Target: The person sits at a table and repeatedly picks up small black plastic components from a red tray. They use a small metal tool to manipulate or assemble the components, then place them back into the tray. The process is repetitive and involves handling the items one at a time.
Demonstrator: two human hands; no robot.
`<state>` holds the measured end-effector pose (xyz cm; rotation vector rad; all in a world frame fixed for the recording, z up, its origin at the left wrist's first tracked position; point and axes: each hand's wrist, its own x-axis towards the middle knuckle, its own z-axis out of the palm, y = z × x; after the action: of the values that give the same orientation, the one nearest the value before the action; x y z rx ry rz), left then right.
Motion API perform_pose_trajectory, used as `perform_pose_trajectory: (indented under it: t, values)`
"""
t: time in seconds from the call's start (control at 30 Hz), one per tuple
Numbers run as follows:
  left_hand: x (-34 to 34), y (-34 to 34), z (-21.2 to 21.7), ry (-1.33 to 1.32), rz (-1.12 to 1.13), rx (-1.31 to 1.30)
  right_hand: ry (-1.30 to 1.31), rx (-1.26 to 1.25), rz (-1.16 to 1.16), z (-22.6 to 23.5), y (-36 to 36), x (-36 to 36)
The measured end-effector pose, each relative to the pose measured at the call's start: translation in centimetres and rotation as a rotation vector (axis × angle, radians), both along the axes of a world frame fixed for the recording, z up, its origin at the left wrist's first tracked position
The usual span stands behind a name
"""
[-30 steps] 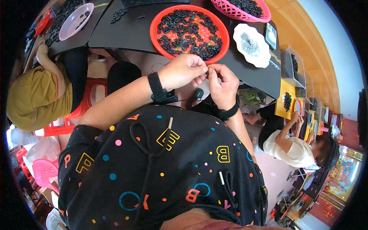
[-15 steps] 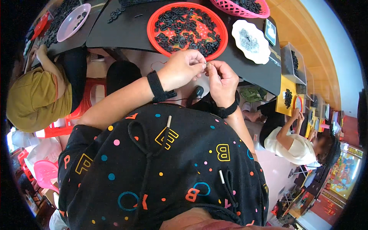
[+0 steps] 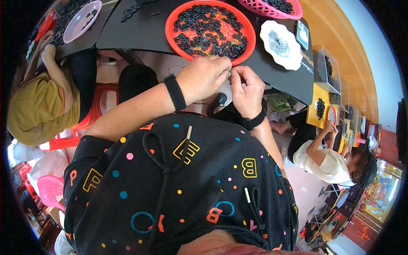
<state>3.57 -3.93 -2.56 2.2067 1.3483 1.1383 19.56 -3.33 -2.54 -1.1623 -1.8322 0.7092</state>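
Observation:
My left hand (image 3: 203, 80) and my right hand (image 3: 247, 91) meet fingertip to fingertip just off the table's near edge. Both are closed in a pinch. Something tiny lies between the fingertips, too small and too covered to name. Right beyond the hands stands a round red tray (image 3: 168, 30) with a patterned bottom, holding many small black loop-shaped pieces (image 3: 205, 39). To its right, a white scalloped dish (image 3: 292, 62) carries a pile of small, thin silvery pieces (image 3: 278, 42). Each wrist wears a black band.
A pink openwork basket (image 3: 272, 13) with black pieces is at the far right of the dark table (image 3: 127, 36). A framed card (image 3: 302, 35) lies beside the dish. At left, a person (image 3: 40, 106) works near a pale oval dish (image 3: 85, 22). Another person (image 3: 323, 157) sits at right.
My left hand has turned, its back more toward me and its fingers curled closer over the pinch. The right hand has hardly moved. The view has shifted slightly.

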Motion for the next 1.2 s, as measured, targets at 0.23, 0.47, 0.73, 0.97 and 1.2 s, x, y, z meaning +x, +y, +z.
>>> perform_pose_trajectory:
  t: [0.23,0.47,0.73,0.97,1.2]
  values:
    - [-0.4,-0.3,0.9,0.216,-0.03,0.069,0.059,-0.197,0.069,-1.0,0.1,0.4]
    - [-0.4,-0.4,0.0,-0.121,-0.063,-0.094,0.337,-0.489,0.156,0.2,0.1,0.7]
    - [-0.3,-0.2,0.1,-0.167,-0.048,-0.187,0.279,-0.437,0.12,-0.1,0.1,0.9]
    - [-0.4,-0.1,-0.7,-0.393,-0.127,-0.462,0.187,-0.195,0.1,-0.2,-0.3,0.5]
    - [-0.9,0.1,-0.9,-0.569,-0.273,-0.783,-0.018,0.023,0.112,0.9,-0.5,0.6]
